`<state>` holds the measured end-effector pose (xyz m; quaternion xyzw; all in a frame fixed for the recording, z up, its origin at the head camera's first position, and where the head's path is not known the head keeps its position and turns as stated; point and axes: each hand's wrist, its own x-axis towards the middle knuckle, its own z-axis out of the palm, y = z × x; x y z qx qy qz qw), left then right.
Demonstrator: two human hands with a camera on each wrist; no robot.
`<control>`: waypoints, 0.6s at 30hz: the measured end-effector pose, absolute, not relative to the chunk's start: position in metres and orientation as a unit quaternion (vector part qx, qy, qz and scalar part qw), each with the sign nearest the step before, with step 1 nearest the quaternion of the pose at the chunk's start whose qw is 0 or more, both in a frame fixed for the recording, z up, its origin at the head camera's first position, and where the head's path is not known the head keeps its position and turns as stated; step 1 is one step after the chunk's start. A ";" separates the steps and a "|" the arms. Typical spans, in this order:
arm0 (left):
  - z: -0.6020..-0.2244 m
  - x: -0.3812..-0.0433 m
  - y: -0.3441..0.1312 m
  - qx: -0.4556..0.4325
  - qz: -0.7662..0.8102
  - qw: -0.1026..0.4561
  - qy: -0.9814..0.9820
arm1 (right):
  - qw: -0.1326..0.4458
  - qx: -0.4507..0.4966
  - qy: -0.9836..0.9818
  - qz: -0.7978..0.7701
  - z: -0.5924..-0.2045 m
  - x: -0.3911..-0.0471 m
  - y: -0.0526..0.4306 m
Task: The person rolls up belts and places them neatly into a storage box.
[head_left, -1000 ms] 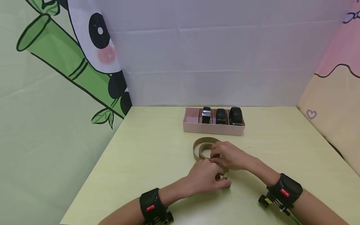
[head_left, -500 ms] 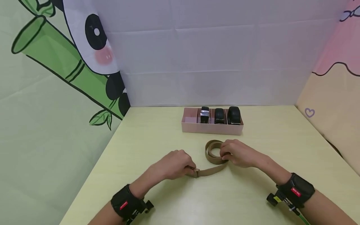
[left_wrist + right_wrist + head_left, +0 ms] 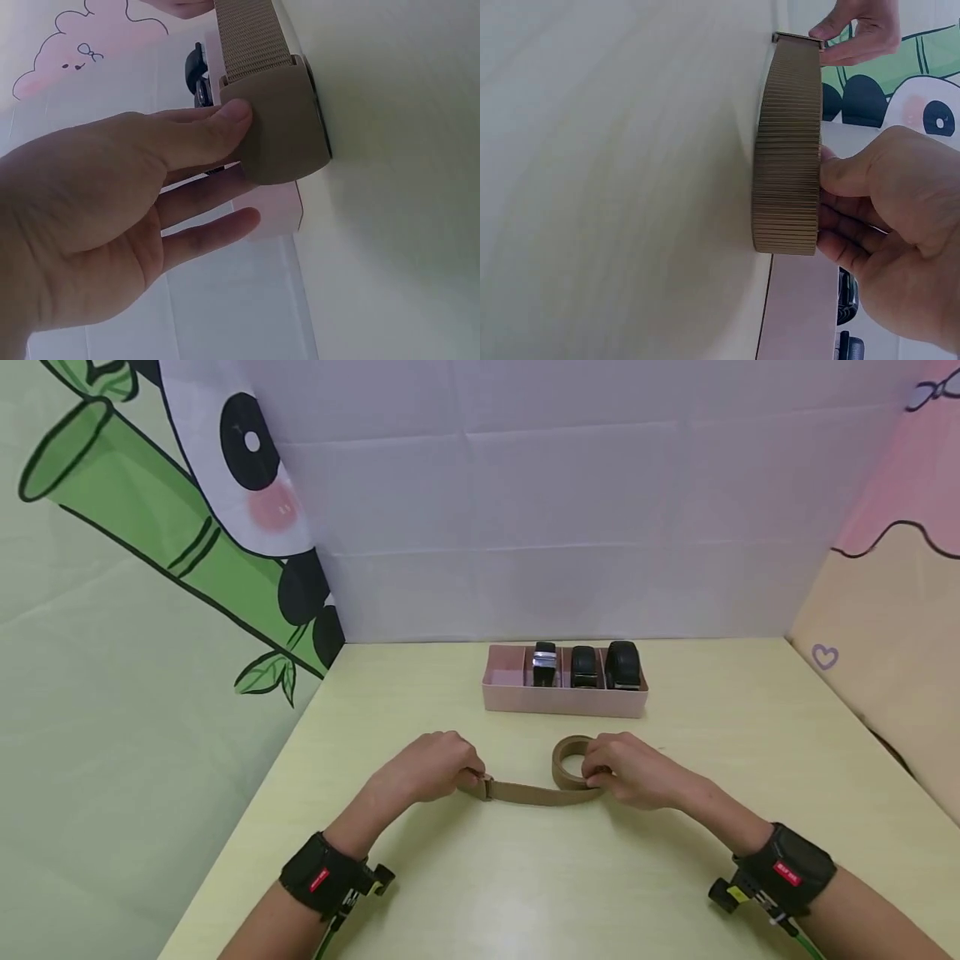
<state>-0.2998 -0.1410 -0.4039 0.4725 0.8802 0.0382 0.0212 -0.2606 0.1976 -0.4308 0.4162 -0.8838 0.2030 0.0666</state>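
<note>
A tan webbing belt (image 3: 536,795) stands on its edge on the table, its far part wound into a loose coil at the right. My left hand (image 3: 431,767) pinches the buckle end at the left, thumb on the face of the flat tan buckle (image 3: 285,131) in the left wrist view, the lower fingers spread behind. My right hand (image 3: 636,768) holds the coil by its upper edge with thumb and fingers, as the right wrist view also shows of the ribbed strap (image 3: 787,165). Between the hands the strap runs nearly straight. Part of the coil is hidden behind my right fingers.
Behind the belt stands a pink divided box (image 3: 562,700). Three of its compartments hold rolled black belts (image 3: 622,666), one with a silver buckle; the leftmost compartment shows its bare floor. Printed cloth walls (image 3: 555,527) enclose the pale wooden table (image 3: 525,885).
My left hand has moved left and away from my right hand with the buckle, drawing out a length of strap. The coil has become smaller, and my right hand has shifted slightly right.
</note>
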 end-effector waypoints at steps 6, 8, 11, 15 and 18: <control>-0.407 -0.288 -0.124 0.512 0.059 0.036 0.856 | 0.083 0.406 -0.885 0.211 -0.434 -0.257 0.197; -0.408 -0.282 -0.112 0.527 0.066 0.025 0.847 | 0.086 0.404 -0.885 0.212 -0.435 -0.257 0.197; -0.411 -0.273 -0.086 0.537 0.082 -0.004 0.839 | 0.085 0.405 -0.886 0.209 -0.434 -0.258 0.197; -0.420 -0.263 -0.050 0.544 0.098 -0.036 0.833 | 0.080 0.404 -0.889 0.202 -0.433 -0.258 0.197; -0.426 -0.259 -0.033 0.545 0.109 -0.057 0.830 | 0.072 0.408 -0.890 0.193 -0.429 -0.259 0.195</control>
